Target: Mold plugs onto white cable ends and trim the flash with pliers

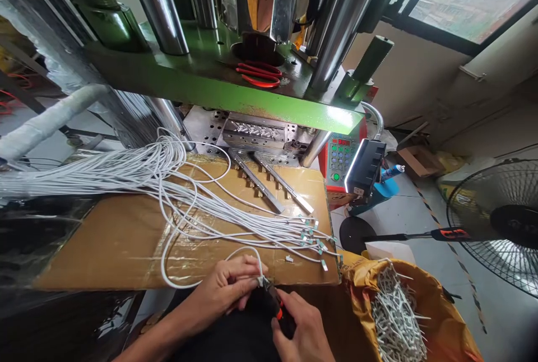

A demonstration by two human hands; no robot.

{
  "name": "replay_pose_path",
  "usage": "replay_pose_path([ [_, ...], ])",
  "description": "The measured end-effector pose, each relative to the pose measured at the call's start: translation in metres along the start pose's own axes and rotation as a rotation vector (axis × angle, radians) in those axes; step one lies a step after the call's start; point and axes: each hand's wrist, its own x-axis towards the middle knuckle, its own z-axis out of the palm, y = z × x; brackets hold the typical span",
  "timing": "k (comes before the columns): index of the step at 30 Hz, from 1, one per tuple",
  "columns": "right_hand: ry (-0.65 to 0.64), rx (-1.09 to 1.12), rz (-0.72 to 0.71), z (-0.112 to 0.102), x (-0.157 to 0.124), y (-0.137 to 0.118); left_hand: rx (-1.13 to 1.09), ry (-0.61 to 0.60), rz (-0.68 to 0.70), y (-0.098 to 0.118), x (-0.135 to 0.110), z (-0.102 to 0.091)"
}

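Two hands work at the cardboard's front edge: the left hand (221, 292) has its fingers (246, 289) pinching a white cable (241, 250) near its end, and the right hand (305, 331) closes around a black-and-orange tool (275, 306) (its tip hard to make out). More cables (168, 182) sprawl across the cardboard (96, 250), beside a yellow sack (420, 300).

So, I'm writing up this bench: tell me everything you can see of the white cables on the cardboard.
The white cables are many thin, smooth leads, plastic-looking, lying in loose loops across a taped cardboard sheet and running out of view at the left. At the right their ends fan out, tipped with small pale fittings too small to make out. One lead loops up to the left hand, which pinches its end beside a black-and-orange tool held in the right hand.
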Motion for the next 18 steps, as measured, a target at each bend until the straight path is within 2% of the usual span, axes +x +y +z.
replay_pose_path([
  [2,0.082,0.017,0.01,0.005,0.0,0.002,-0.198,0.099,-0.039,0.004,0.0,0.009],
  [4,0.106,0.077,0.039,0.009,-0.001,0.003,-0.481,0.194,-0.029,0.01,0.001,0.019],
  [7,-0.024,0.363,0.198,0.01,-0.002,0.004,-0.795,0.235,-0.005,0.018,0.006,0.031],
  [9,-0.119,0.564,0.327,0.008,-0.003,0.004,-0.872,0.215,-0.02,0.019,0.008,0.034],
  [10,-0.13,0.59,0.357,0.006,-0.003,0.004,-0.883,0.21,-0.027,0.019,0.009,0.034],
  [12,-0.1,0.474,0.32,0.004,-0.002,0.003,-0.884,0.203,-0.039,0.018,0.01,0.033],
  [16,0.056,0.104,0.099,0.0,-0.001,0.003,-0.878,0.185,-0.056,0.017,0.009,0.031],
  [18,0.12,-0.028,0.041,0.0,-0.002,0.005,-0.866,0.17,-0.056,0.015,0.009,0.031],
])
